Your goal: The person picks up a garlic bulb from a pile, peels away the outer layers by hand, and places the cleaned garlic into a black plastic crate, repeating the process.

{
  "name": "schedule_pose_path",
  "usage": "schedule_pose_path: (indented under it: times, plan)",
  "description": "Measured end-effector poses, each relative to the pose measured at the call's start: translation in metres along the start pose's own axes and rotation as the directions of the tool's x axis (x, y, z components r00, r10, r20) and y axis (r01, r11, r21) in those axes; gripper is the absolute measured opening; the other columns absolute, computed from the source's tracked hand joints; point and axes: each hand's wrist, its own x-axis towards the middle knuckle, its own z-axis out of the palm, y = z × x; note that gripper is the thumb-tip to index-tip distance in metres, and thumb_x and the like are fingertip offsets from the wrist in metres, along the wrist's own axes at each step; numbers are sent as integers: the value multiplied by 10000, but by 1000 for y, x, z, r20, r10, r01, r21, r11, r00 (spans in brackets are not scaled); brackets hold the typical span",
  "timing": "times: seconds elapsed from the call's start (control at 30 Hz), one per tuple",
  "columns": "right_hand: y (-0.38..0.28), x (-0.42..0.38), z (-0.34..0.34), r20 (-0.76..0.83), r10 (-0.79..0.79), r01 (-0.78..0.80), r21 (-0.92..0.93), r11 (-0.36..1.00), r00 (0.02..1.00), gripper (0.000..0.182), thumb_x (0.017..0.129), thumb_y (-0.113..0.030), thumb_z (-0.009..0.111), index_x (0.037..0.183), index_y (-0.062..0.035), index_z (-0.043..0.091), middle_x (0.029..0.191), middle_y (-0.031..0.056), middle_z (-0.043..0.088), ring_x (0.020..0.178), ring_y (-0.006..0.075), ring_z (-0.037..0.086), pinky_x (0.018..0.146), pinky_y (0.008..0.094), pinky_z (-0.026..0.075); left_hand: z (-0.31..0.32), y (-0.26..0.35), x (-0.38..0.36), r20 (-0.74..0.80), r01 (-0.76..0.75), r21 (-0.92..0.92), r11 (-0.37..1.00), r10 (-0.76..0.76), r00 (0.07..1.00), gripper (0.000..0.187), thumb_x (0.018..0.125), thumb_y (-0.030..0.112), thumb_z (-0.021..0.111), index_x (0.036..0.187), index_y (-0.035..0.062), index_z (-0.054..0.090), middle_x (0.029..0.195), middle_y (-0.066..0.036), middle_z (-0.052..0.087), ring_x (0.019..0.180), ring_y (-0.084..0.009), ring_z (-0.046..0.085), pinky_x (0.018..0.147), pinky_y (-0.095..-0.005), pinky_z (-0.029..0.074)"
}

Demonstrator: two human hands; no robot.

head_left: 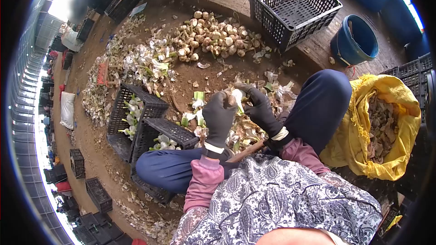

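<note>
Both my hands gloved, raised close together in front of me over my crossed legs. L hand [219, 118]: fingers curled, back toward me. R hand [260, 105]: fingers bent inward, gripping. Forearms angled in, pink sleeves at wrists.

Garlic bulb [237, 96]: white, partly peeled, w/ pale green stalk end pointing down; was held up between both gloved hands, above the lap, approx. centre of view. Bulb mostly hidden by fingers; only upper white part and a strip of stalk showed. Loose papery skin clung to it. Exact tilt couldn't be told.
</note>
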Motion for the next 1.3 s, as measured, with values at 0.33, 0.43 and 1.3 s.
schedule_pose_path:
  times: [0.33, 0.43, 1.3]
  plan:
    - [-22, 2, -8, 31, 133, -131, 481, 867, 991, 520, 1015, -217, 594, 1475, -51, 416, 1279, 61, 584, 1123, 120, 557, 947, 252, 464, 23, -33, -22, 390, 488, -787, 378, -308, 868, 265, 948, 175, 649, 1155, 10, 639, 899, -9, 677, 738, -91, 634, 673, -232, 517]
    - [4, -1, -7, 41, 245, -242, 369, 897, 969, 541, 1014, -161, 574, 1506, -65, 370, 1341, 66, 550, 1144, 124, 547, 960, 247, 453, 9, -24, -17, 231, 253, -748, 614, -117, 966, 519, 906, 141, 697, 1361, -9, 495, 1305, -90, 553, 1181, -165, 550, 997, -293, 465]
    - [48, 21, -9, -36, 318, -312, 110, 944, 947, 418, 770, 76, 432, 1086, -11, 691, 1076, 117, 703, 1024, 197, 657, 962, 329, 495, 42, -184, 136, 214, 331, -896, 297, -363, 907, 313, 980, 145, 598, 1278, 52, 579, 974, 12, 616, 760, -77, 551, 617, -227, 466]
